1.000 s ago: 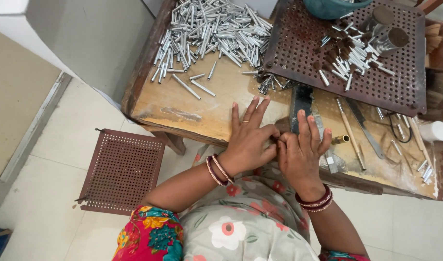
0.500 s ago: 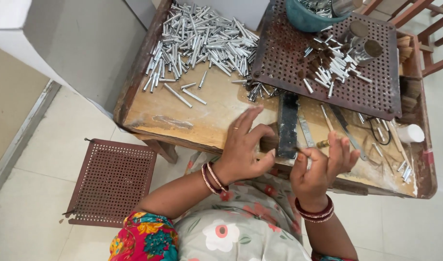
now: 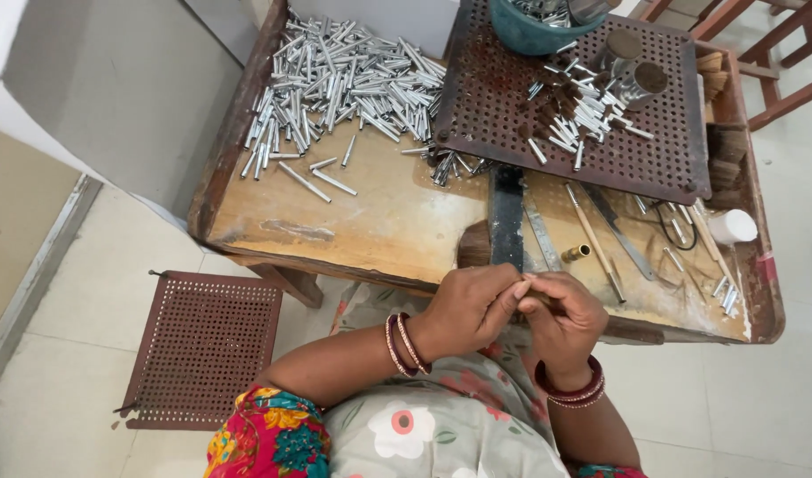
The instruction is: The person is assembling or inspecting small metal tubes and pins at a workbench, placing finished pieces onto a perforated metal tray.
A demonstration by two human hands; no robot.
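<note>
Many metal tubes (image 3: 335,84) litter the worn wooden table (image 3: 379,221), seemingly indoors.

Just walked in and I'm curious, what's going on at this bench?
A seated person has both hands together at the near edge of a wooden table. The left hand and right hand pinch something small between the fingertips; it is too hidden to identify. A pile of metal tubes lies beyond.
</note>
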